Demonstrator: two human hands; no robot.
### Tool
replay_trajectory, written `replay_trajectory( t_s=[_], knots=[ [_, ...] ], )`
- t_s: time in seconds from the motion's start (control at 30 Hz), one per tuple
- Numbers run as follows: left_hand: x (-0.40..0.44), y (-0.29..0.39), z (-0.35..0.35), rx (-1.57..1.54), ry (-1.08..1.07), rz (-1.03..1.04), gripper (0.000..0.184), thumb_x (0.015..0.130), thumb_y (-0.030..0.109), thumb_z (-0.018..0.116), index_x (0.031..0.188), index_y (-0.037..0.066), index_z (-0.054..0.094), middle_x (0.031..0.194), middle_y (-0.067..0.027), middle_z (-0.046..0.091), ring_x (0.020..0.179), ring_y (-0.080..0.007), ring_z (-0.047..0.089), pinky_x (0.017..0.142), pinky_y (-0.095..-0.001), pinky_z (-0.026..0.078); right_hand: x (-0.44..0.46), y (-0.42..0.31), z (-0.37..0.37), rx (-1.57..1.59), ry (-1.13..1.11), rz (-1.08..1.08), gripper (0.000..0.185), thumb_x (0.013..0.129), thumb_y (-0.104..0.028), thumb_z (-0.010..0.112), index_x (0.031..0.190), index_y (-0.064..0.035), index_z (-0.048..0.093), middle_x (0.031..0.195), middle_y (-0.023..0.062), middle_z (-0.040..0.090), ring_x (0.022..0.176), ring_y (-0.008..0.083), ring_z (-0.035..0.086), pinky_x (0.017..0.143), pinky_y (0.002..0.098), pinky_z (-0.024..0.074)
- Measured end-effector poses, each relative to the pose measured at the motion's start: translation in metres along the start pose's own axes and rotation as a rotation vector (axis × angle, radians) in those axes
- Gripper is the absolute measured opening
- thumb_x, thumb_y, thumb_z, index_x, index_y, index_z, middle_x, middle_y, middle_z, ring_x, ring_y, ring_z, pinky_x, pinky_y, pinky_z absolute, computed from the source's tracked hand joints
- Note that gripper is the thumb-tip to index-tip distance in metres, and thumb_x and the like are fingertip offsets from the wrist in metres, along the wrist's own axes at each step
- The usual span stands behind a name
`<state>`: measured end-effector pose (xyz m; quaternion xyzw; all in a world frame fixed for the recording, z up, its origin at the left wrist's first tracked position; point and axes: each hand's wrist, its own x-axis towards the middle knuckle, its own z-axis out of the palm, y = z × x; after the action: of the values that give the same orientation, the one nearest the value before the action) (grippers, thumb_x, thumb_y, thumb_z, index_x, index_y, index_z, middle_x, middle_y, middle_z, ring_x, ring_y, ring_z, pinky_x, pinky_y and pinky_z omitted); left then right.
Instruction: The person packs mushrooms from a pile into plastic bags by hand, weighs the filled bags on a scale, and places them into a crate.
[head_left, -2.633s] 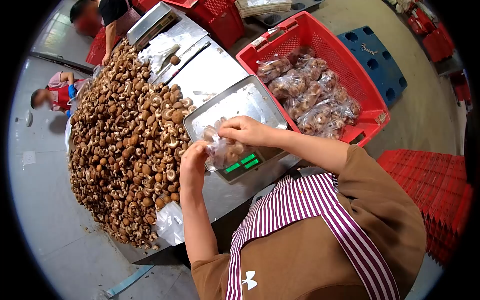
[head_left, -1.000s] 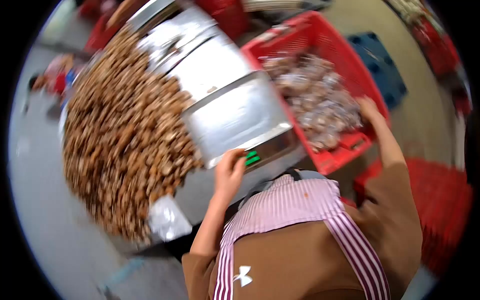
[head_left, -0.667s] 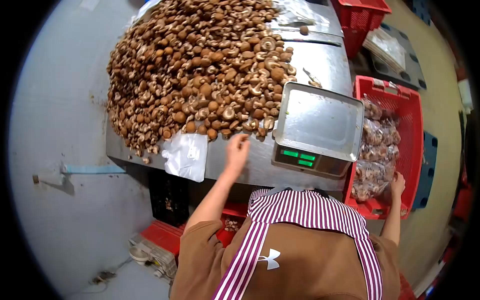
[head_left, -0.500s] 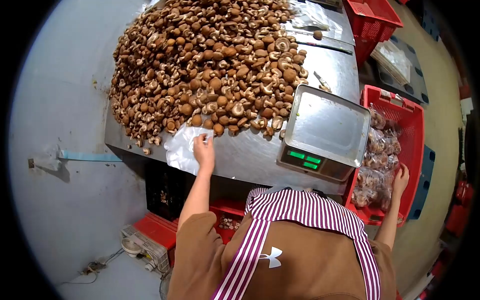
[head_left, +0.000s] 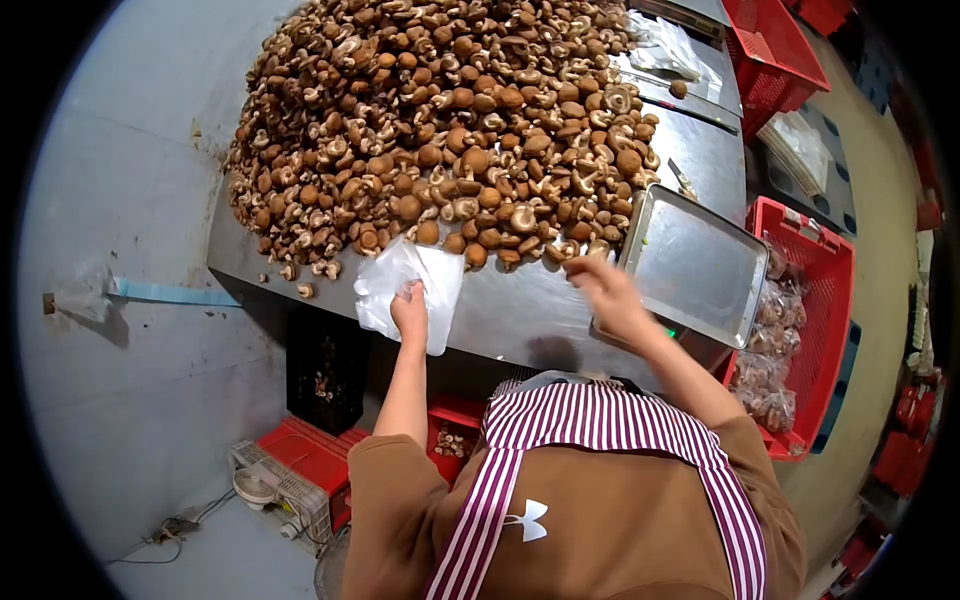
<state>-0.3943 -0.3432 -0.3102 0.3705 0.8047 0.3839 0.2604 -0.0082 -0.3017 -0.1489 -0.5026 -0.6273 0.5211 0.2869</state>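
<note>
In my left hand [head_left: 409, 312] is a white, translucent plastic bag [head_left: 440, 280], pinched at the front edge of the metal table; whether it is one bag or a stack I cannot tell. My right hand [head_left: 612, 298], slightly blurred, is over the table just left of the scale, fingers stretched toward the bag and nothing visible in them. Behind both hands rises a big heap of brown shiitake mushrooms [head_left: 440, 150]. The scale's metal tray [head_left: 700, 265] is bare, and my right forearm hides most of its green display.
To the right, a red crate [head_left: 825, 330] contains several clear bags of mushrooms [head_left: 775, 340]. A knife [head_left: 682, 178] lies behind the scale, with more plastic bags [head_left: 665, 45] at the back right. The metal table's edge [head_left: 290, 300] runs close to my body.
My right hand has left the red crate and swung left across the scale toward the bag. My left hand still grips the bag, which now lies more spread out. The view has shifted slightly.
</note>
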Motion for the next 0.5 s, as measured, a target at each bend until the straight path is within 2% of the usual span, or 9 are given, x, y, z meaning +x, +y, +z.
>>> replay_trajectory(
  t_s=[0.1, 0.13, 0.2, 0.3, 0.33, 0.37, 0.43, 0.47, 0.5],
  knots=[
    [-0.007, 0.023, -0.009, -0.264, -0.037, -0.163, 0.018, 0.093, 0.015, 0.062, 0.099, 0.001, 0.071, 0.08, -0.004, 0.068, 0.069, -0.0131, 0.061, 0.061, -0.0285, 0.049, 0.045, 0.011, 0.108, -0.01, -0.371, 0.006, 0.055, 0.094, -0.03, 0.064, 0.139, -0.0035, 0.048, 0.126, 0.0196, 0.061, 0.112, 0.0312, 0.062, 0.094, 0.0413, 0.0497],
    [-0.008, 0.029, -0.012, -0.319, -0.039, -0.196, 0.016, 0.095, 0.014, 0.061, 0.099, 0.002, 0.071, 0.082, -0.0013, 0.066, 0.068, -0.0086, 0.058, 0.058, -0.0235, 0.047, 0.059, 0.022, 0.141, 0.002, -0.392, -0.008, 0.065, 0.089, -0.038, 0.068, 0.14, -0.0033, 0.046, 0.127, 0.0207, 0.061, 0.112, 0.0334, 0.062, 0.095, 0.0414, 0.0492],
    [-0.007, 0.026, -0.018, -0.431, -0.077, -0.246, 0.017, 0.095, 0.013, 0.06, 0.1, 0.001, 0.071, 0.082, -0.0018, 0.066, 0.068, -0.0088, 0.058, 0.058, -0.0237, 0.047, 0.082, 0.02, 0.189, -0.01, -0.448, 0.123, 0.076, 0.084, -0.047, 0.071, 0.14, -0.0018, 0.045, 0.127, 0.0209, 0.06, 0.113, 0.0348, 0.061, 0.096, 0.0413, 0.0488],
    [-0.013, 0.036, -0.029, -0.533, -0.127, -0.266, 0.02, 0.098, 0.015, 0.057, 0.103, -0.001, 0.068, 0.082, -0.0027, 0.065, 0.067, -0.0089, 0.058, 0.06, -0.0234, 0.047, 0.104, 0.015, 0.231, -0.137, -0.429, 0.142, 0.081, 0.081, -0.053, 0.07, 0.138, -0.0003, 0.047, 0.128, 0.0213, 0.06, 0.114, 0.0357, 0.061, 0.096, 0.0412, 0.0487],
    [-0.013, 0.036, -0.032, -0.563, -0.188, -0.268, 0.023, 0.098, 0.018, 0.056, 0.104, -0.001, 0.067, 0.082, -0.0016, 0.064, 0.069, -0.0086, 0.058, 0.062, -0.0236, 0.047, 0.105, 0.016, 0.242, -0.162, -0.3, 0.067, 0.07, 0.081, -0.052, 0.07, 0.128, -0.0018, 0.057, 0.123, 0.021, 0.061, 0.11, 0.0358, 0.062, 0.093, 0.0423, 0.0501],
    [-0.013, 0.033, -0.036, -0.593, -0.248, -0.271, 0.025, 0.099, 0.021, 0.055, 0.105, 0.0, 0.067, 0.083, -0.0006, 0.063, 0.071, -0.0083, 0.057, 0.065, -0.0239, 0.047, 0.108, 0.015, 0.247, -0.162, -0.301, 0.068, 0.07, 0.081, -0.052, 0.07, 0.128, -0.0018, 0.057, 0.123, 0.021, 0.061, 0.11, 0.0358, 0.062, 0.093, 0.0423, 0.0501],
    [-0.01, 0.031, -0.042, -0.591, -0.292, -0.243, 0.027, 0.101, 0.025, 0.053, 0.107, 0.002, 0.066, 0.089, -0.0022, 0.066, 0.076, -0.0095, 0.061, 0.067, -0.0247, 0.048, 0.115, 0.012, 0.255, -0.316, -0.28, 0.084, 0.055, 0.082, -0.049, 0.069, 0.113, -0.0041, 0.066, 0.119, 0.0199, 0.062, 0.104, 0.0359, 0.063, 0.087, 0.0444, 0.051],
    [-0.009, 0.037, -0.045, -0.561, -0.315, -0.261, 0.03, 0.101, 0.028, 0.052, 0.109, 0.003, 0.065, 0.093, -0.003, 0.067, 0.079, -0.0106, 0.063, 0.068, -0.0252, 0.049, 0.115, 0.016, 0.257, -0.339, -0.224, 0.052, 0.041, 0.086, -0.043, 0.065, 0.102, -0.0054, 0.07, 0.109, 0.0187, 0.065, 0.099, 0.0358, 0.064, 0.084, 0.0463, 0.051],
    [-0.006, 0.041, -0.047, -0.531, -0.34, -0.277, 0.032, 0.102, 0.031, 0.05, 0.11, 0.003, 0.065, 0.097, -0.0038, 0.068, 0.081, -0.0117, 0.065, 0.069, -0.0257, 0.05, 0.117, 0.02, 0.26, -0.339, -0.22, 0.052, 0.041, 0.086, -0.043, 0.065, 0.102, -0.0054, 0.07, 0.109, 0.0187, 0.065, 0.099, 0.0358, 0.064, 0.084, 0.0463, 0.051]
  ],
)
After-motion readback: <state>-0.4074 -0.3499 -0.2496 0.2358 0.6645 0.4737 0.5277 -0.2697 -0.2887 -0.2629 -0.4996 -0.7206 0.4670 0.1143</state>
